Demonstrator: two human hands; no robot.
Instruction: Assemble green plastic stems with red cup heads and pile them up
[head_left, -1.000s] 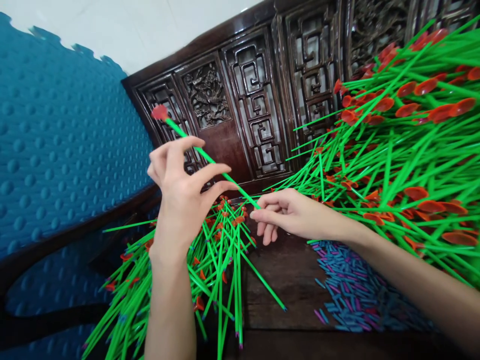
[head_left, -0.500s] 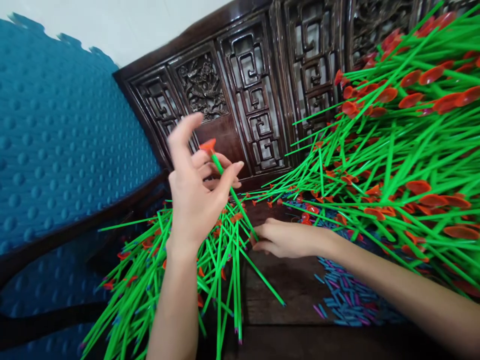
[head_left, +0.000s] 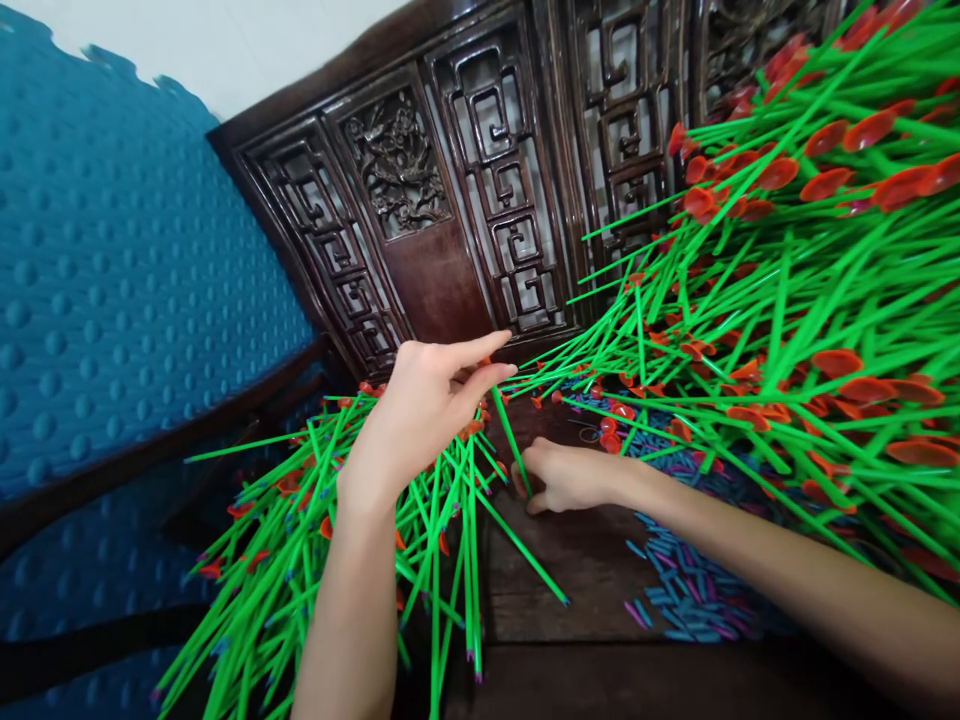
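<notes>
A green stick (head_left: 510, 430) with an orange cup at its top slants between my hands at the centre. My left hand (head_left: 431, 410) is at its upper end, index finger and thumb stretched to the right beside the orange cup; its other fingers are hidden behind the palm. Lower down, my right hand (head_left: 566, 475) pinches the stick's bottom end between thumb and fingers. Under my left forearm spreads a pile of green sticks (head_left: 292, 530) with orange cups. Small blue and purple pieces (head_left: 690, 590) lie below my right forearm.
A large heap of green sticks with orange cups (head_left: 825, 300) fills the right side. Behind stands a carved dark wooden backrest (head_left: 442, 280). A blue bumpy mat (head_left: 135, 270) is at the left. The dark wooden seat (head_left: 555, 590) shows in front.
My left hand has swung down and right, its raised index finger now lowered towards the thumb. The stick stands steeper, and its orange cup has moved down and right.
</notes>
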